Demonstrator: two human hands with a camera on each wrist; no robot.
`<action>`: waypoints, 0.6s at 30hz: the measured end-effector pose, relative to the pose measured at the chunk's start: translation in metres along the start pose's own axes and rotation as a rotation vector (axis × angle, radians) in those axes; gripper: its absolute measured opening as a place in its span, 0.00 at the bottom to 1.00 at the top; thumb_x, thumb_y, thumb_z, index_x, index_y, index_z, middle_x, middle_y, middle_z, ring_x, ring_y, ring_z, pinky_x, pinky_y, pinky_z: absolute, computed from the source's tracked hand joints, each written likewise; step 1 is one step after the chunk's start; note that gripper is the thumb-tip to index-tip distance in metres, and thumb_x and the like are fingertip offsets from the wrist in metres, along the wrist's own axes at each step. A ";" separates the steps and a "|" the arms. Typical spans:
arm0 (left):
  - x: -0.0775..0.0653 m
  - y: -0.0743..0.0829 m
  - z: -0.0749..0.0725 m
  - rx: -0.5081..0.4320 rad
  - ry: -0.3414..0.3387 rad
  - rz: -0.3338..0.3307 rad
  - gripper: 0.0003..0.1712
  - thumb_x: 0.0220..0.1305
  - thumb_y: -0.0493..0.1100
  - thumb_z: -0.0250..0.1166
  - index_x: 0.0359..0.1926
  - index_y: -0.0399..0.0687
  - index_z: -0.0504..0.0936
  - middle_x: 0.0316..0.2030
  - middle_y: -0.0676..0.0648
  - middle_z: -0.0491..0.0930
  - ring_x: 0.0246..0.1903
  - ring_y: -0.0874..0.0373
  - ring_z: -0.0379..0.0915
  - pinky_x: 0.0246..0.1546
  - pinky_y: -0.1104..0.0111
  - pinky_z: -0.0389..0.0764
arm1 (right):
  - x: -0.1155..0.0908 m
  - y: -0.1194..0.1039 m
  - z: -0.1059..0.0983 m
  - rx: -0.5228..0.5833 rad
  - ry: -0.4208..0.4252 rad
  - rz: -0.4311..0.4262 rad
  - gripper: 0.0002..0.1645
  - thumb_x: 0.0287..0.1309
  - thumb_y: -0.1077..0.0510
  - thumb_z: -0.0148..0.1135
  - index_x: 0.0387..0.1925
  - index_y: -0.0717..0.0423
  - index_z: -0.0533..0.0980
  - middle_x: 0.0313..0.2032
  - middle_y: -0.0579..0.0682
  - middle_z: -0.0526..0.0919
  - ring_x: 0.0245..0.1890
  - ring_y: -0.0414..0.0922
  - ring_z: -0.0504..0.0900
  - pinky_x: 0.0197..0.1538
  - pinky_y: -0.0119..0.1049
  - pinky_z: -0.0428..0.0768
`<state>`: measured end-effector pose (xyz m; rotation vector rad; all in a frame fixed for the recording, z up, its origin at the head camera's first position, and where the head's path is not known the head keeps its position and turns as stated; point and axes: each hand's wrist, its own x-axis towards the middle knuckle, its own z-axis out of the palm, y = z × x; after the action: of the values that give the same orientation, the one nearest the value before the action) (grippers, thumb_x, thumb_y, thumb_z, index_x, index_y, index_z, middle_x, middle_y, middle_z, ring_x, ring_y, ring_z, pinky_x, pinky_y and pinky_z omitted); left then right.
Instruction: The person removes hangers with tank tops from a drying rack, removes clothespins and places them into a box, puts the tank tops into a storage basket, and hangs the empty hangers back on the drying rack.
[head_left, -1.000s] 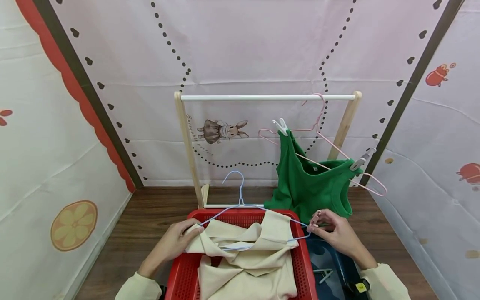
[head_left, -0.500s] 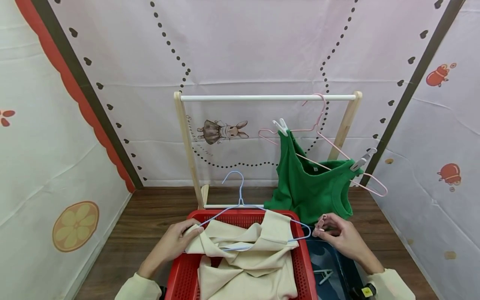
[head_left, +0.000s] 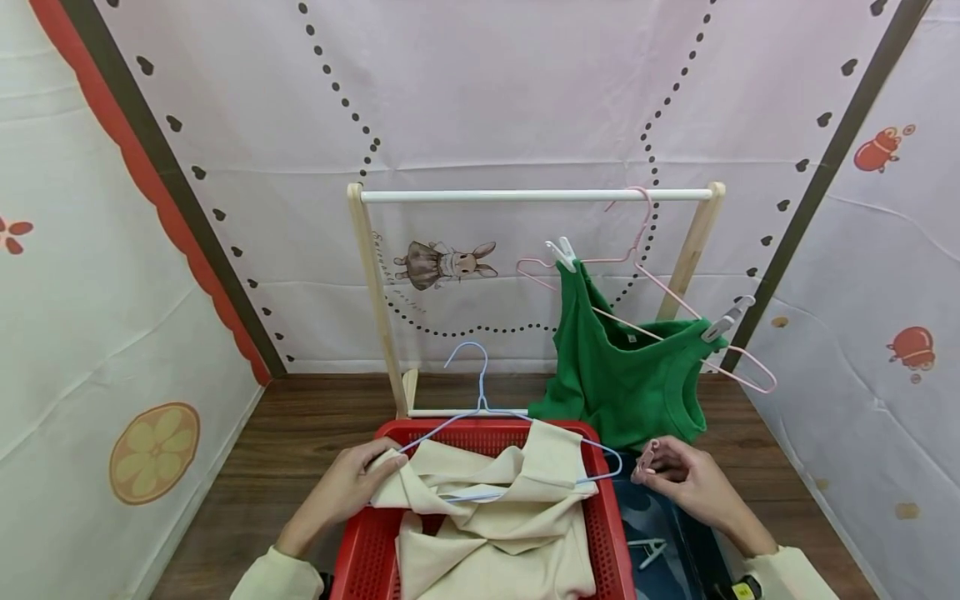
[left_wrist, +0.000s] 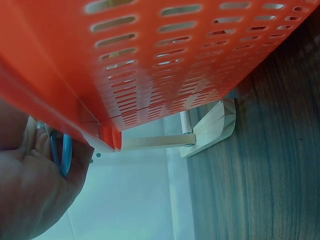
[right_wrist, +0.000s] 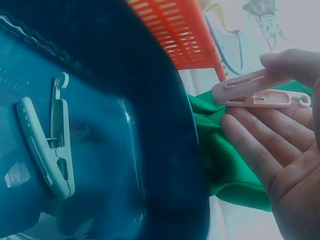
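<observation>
A cream garment lies in folds over the red basket, with a light blue hanger threaded through its top. My left hand grips the hanger's left end together with the cloth; in the left wrist view the blue wire runs inside the curled fingers. My right hand pinches a pale pink clothespin between thumb and fingers. It is just right of the hanger's bare right end, above the dark blue bin and below a green tank top.
The tank top hangs from a pink hanger on the rack's white rail, with a white clothespin and a grey clothespin at its straps. A light green clothespin lies in the bin. Printed cloth walls surround the wooden floor.
My right hand has drawn away to the right and slightly down from the blue hanger's right end, holding the pink clothespin. My left hand and the garment have stayed put.
</observation>
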<state>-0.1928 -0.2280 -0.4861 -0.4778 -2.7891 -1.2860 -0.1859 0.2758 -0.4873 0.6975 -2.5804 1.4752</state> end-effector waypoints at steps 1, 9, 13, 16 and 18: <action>0.000 0.000 0.000 -0.001 -0.001 -0.001 0.07 0.69 0.52 0.62 0.39 0.58 0.84 0.30 0.58 0.79 0.27 0.66 0.72 0.29 0.72 0.74 | 0.000 0.000 0.000 -0.001 -0.007 -0.002 0.12 0.59 0.67 0.67 0.44 0.61 0.76 0.37 0.53 0.84 0.36 0.34 0.84 0.35 0.32 0.84; 0.000 -0.002 0.000 -0.012 0.000 0.004 0.07 0.69 0.52 0.62 0.40 0.58 0.84 0.31 0.58 0.80 0.27 0.66 0.72 0.29 0.72 0.74 | -0.003 0.005 -0.001 -0.002 -0.045 0.021 0.14 0.59 0.66 0.67 0.46 0.64 0.75 0.37 0.54 0.85 0.37 0.34 0.84 0.36 0.31 0.84; 0.000 -0.003 0.001 -0.013 0.007 0.018 0.06 0.69 0.51 0.62 0.40 0.58 0.84 0.30 0.58 0.80 0.28 0.67 0.72 0.29 0.72 0.74 | -0.003 0.007 -0.003 0.002 -0.071 0.025 0.14 0.60 0.66 0.67 0.46 0.65 0.75 0.38 0.55 0.85 0.37 0.34 0.84 0.37 0.31 0.84; 0.000 -0.004 0.001 -0.014 0.007 0.020 0.06 0.69 0.51 0.62 0.40 0.59 0.84 0.31 0.58 0.80 0.28 0.67 0.72 0.30 0.72 0.74 | -0.004 0.007 -0.003 0.016 -0.096 0.040 0.13 0.60 0.64 0.67 0.45 0.65 0.75 0.37 0.56 0.85 0.37 0.35 0.84 0.38 0.32 0.84; 0.000 -0.004 0.001 -0.014 0.006 0.018 0.06 0.69 0.51 0.62 0.40 0.59 0.84 0.31 0.58 0.80 0.28 0.67 0.72 0.30 0.72 0.74 | -0.004 0.007 -0.004 0.023 -0.118 0.048 0.13 0.61 0.63 0.67 0.44 0.65 0.75 0.37 0.56 0.84 0.38 0.36 0.84 0.38 0.32 0.84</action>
<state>-0.1933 -0.2296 -0.4896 -0.4979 -2.7664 -1.3022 -0.1858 0.2829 -0.4919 0.7530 -2.6895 1.5235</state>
